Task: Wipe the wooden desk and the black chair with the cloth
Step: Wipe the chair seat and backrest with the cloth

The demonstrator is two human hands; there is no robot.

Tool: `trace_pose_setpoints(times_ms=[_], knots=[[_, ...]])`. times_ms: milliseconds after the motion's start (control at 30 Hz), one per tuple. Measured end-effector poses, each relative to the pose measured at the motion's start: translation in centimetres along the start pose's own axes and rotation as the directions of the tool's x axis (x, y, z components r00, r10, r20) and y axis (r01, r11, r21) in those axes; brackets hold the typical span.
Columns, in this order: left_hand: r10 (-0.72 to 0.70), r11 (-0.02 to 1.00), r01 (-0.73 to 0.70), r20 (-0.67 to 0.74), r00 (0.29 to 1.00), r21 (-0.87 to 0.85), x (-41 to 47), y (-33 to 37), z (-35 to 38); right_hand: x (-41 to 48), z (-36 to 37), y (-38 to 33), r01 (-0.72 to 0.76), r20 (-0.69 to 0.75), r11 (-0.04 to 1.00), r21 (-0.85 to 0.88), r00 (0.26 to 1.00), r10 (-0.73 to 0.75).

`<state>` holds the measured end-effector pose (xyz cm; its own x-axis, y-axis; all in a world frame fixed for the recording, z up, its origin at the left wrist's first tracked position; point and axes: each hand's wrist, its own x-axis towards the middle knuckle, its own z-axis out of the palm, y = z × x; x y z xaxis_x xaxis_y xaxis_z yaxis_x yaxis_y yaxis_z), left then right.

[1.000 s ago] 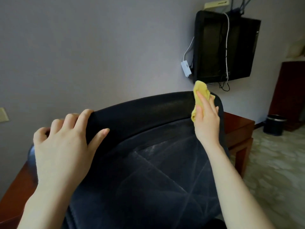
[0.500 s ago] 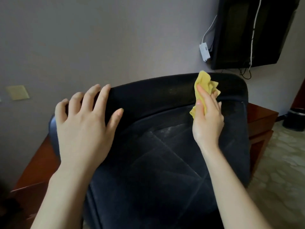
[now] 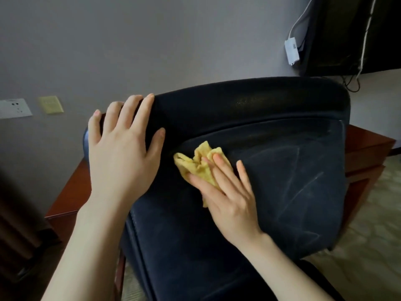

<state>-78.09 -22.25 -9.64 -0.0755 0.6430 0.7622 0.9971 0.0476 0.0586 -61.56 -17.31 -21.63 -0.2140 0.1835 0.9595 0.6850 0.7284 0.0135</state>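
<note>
- Pressing the crumpled yellow cloth (image 3: 196,168) flat, the right hand (image 3: 230,200) keeps its fingers straight and spread, pinning it to the chair (image 3: 282,181) back's upper panel.
- Chair: black, padded, with a rounded top roll and faint pale streaks.
- Left hand (image 3: 121,157) rests on the top roll, fingers extended and gripping nothing.
- Glossy reddish wooden desk (image 3: 366,148) stands behind the chair.

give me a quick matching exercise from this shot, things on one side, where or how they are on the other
Things:
1. cloth
2. left hand
3. right hand
4. wooden desk

Places or states:
a. rests on the top edge of the black chair
b. presses flat on the cloth
c. stands behind the chair
d. yellow, crumpled against the chair back

Pairs: 1-d, 2-a, 3-b, 4-c
</note>
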Motion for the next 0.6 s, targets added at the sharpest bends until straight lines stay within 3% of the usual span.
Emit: trace_pose_setpoints(times_ms=[200, 367, 600], knots=[[-0.028, 0.998, 0.027, -0.022, 0.999, -0.057, -0.1, 0.4, 0.0, -1.2, -1.8, 4.7, -0.212, 0.019, 0.974, -0.08, 0.977, 0.214], [-0.008, 0.999, 0.007, -0.026, 1.0, -0.052, -0.1, 0.2, 0.1, 1.6, -3.4, 8.4, -0.466, -0.009, 0.879, -0.096, 0.884, 0.468], [-0.027, 0.998, 0.026, -0.016, 1.0, -0.056, -0.1, 0.2, 0.4, 7.1, -2.0, 7.8, -0.556, -0.077, 0.826, -0.093, 0.831, 0.55]])
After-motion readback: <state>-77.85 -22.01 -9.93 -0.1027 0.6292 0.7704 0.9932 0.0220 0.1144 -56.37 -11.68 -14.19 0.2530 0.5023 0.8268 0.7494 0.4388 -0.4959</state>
